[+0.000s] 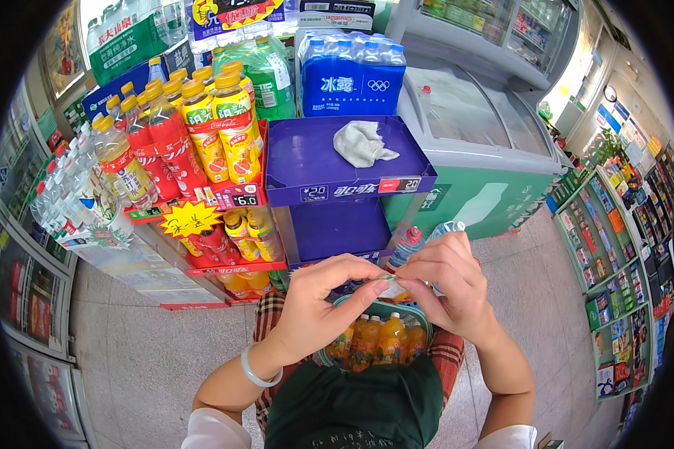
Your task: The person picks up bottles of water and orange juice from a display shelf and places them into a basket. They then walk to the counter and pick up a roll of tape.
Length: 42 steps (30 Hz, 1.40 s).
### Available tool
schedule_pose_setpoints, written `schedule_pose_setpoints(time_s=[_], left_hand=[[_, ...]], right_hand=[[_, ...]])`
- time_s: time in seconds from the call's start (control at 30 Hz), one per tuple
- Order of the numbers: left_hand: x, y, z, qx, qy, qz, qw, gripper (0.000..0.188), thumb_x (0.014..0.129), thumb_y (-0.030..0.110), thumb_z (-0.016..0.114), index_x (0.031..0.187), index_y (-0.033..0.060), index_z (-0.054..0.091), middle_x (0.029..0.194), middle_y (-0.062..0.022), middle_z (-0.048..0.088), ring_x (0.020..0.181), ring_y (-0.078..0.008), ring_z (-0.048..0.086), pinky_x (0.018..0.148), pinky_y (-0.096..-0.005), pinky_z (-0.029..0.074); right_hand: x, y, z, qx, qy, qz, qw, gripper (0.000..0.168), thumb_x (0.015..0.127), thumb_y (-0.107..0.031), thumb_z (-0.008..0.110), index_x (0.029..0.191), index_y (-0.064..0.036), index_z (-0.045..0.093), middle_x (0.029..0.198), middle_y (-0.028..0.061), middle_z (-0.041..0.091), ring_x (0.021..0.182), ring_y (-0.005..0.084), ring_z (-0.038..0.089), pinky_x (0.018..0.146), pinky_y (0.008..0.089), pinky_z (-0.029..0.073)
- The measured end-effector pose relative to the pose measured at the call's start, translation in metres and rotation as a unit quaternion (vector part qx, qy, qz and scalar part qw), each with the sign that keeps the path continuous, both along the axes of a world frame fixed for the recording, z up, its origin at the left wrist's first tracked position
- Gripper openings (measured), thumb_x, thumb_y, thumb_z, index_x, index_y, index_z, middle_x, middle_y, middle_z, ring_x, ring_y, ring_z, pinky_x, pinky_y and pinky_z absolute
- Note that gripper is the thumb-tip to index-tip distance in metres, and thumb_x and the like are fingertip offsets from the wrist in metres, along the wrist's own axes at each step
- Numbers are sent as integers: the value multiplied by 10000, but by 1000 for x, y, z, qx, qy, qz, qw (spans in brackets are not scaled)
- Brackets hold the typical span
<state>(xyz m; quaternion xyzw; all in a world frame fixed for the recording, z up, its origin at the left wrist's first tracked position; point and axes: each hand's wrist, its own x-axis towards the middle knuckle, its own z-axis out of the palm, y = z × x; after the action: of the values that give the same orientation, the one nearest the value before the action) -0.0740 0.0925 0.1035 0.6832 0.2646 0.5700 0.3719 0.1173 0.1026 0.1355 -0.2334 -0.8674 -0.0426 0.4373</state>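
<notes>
A small pale packet or wrapper is pinched between the fingertips of my left hand and my right hand; its exact kind cannot be told. Both hands are raised over a green basket at my lap, which holds several orange drink bottles. Beyond my hands stands a purple display shelf, and a crumpled white cloth lies on its top tier. Bottles with red and blue labels stand just past my right hand, partly hidden by it.
Left of the shelf is a red display rack with several yellow-capped bottles. A blue-wrapped water pack stands behind the top tier. On the right are a green chest freezer and a goods rack. Glass-door fridges line the left.
</notes>
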Motion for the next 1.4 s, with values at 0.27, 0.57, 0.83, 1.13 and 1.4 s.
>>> schedule_pose_setpoints(time_s=[0.27, 0.57, 0.83, 1.13, 1.4], left_hand=[[0, -4, 3, -138, -66, -108, 982, 125, 876, 69, 614, 912, -50, 633, 825, -51, 648, 762, -71, 579, 677, -232, 472], [2, -11, 8, -187, -77, -140, 969, 120, 900, 79, 585, 916, -39, 597, 851, -27, 628, 793, -58, 578, 704, -210, 475], [2, -12, 8, -203, -93, -147, 964, 82, 889, 60, 587, 884, -22, 584, 831, -13, 620, 789, -48, 572, 696, -205, 469], [4, -11, 4, -148, -57, -127, 979, 80, 851, 53, 622, 867, -24, 604, 798, -20, 623, 749, -57, 570, 680, -215, 468], [4, -12, 6, -114, -6, -94, 989, 83, 824, 46, 638, 841, -30, 609, 754, -31, 616, 720, -70, 577, 662, -218, 462]], right_hand=[[2, -8, 4, -95, 42, 24, 994, 171, 715, 16, 702, 840, -20, 590, 813, 71, 620, 694, 209, 547, 647, 326, 363], [0, -19, 4, -179, 58, 6, 982, 123, 763, 35, 647, 843, -10, 566, 743, 82, 582, 654, 227, 524, 632, 316, 374], [0, -22, 8, -183, 60, -2, 981, 110, 776, 3, 661, 840, -25, 576, 752, 66, 610, 680, 210, 551, 691, 322, 417], [2, -20, 9, -117, 18, 20, 993, 188, 723, -16, 715, 867, -14, 594, 753, 65, 586, 661, 219, 535, 644, 325, 383], [3, -22, 7, -152, 35, 33, 987, 170, 719, 3, 708, 846, -13, 595, 741, 58, 593, 631, 218, 532, 617, 320, 383]])
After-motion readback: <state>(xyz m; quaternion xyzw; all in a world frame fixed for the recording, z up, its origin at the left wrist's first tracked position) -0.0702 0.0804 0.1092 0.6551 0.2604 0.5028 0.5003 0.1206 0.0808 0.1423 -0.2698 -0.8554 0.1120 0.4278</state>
